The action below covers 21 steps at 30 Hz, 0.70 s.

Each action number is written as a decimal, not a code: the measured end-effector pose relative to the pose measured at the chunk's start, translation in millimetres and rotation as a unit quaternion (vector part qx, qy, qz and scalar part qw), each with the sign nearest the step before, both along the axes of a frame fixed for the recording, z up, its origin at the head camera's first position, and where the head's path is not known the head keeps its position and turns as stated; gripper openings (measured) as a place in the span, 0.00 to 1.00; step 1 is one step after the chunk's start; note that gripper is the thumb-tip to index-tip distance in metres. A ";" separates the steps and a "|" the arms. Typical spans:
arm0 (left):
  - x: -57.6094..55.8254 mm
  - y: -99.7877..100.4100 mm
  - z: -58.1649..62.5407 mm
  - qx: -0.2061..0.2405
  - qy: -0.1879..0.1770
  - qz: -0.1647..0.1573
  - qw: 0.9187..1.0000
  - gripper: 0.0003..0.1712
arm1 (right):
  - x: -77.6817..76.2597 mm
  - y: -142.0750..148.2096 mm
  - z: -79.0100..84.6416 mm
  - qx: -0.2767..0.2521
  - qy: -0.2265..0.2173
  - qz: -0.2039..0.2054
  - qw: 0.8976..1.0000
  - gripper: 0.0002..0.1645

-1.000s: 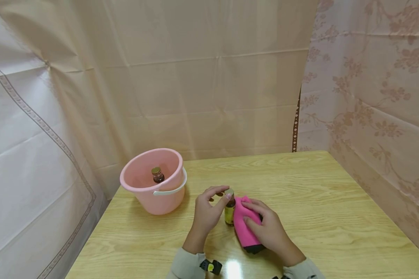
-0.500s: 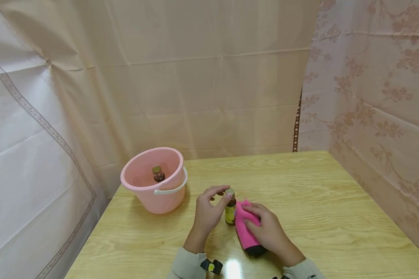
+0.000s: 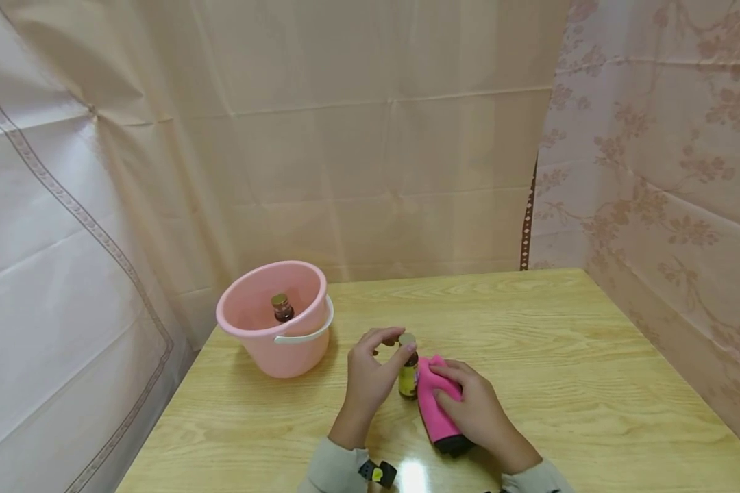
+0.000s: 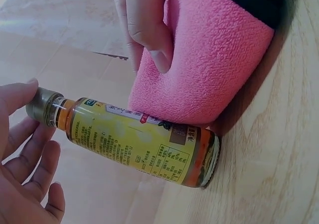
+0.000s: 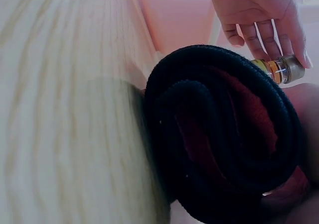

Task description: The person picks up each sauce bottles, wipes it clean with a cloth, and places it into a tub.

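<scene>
Pink cloth [image 3: 434,412] has shifted slightly against the upright bottle [image 3: 408,381].

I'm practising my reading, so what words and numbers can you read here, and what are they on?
"0%": in the number table on the yellow label of the standing bottle.
"净含量", it looks like: same label, near the base.
Its other writing: too small or blurred to read surely.
Second bottle, in the bucket: nothing readable.

Pink cloth [image 4: 214,55], yellow-labelled bottle [image 4: 134,139]
</scene>
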<state>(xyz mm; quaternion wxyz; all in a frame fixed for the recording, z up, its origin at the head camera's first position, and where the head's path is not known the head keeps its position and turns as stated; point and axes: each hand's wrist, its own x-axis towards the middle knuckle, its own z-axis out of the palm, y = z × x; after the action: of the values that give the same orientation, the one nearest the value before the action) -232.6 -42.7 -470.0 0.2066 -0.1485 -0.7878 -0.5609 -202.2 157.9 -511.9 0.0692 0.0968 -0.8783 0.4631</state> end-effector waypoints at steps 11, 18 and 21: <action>1.1 0.4 1.8 0.000 -0.010 0.006 1.000 0.16 | 1.1 0.5 1.3 -0.022 0.013 -0.002 1.000 0.26; 1.7 -0.2 2.1 0.001 -0.021 -0.005 1.000 0.17 | 2.6 1.0 5.7 -0.052 0.048 0.001 0.997 0.27; 0.9 -0.6 1.5 0.001 -0.025 -0.010 1.000 0.14 | 3.3 1.3 6.9 -0.063 0.061 0.002 0.996 0.28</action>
<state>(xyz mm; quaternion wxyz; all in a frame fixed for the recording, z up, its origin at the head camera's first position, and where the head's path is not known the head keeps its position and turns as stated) -231.7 -43.3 -468.5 0.1816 -0.1419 -0.7906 -0.5673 -198.8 159.1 -505.0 0.1280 0.1219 -0.8413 0.5108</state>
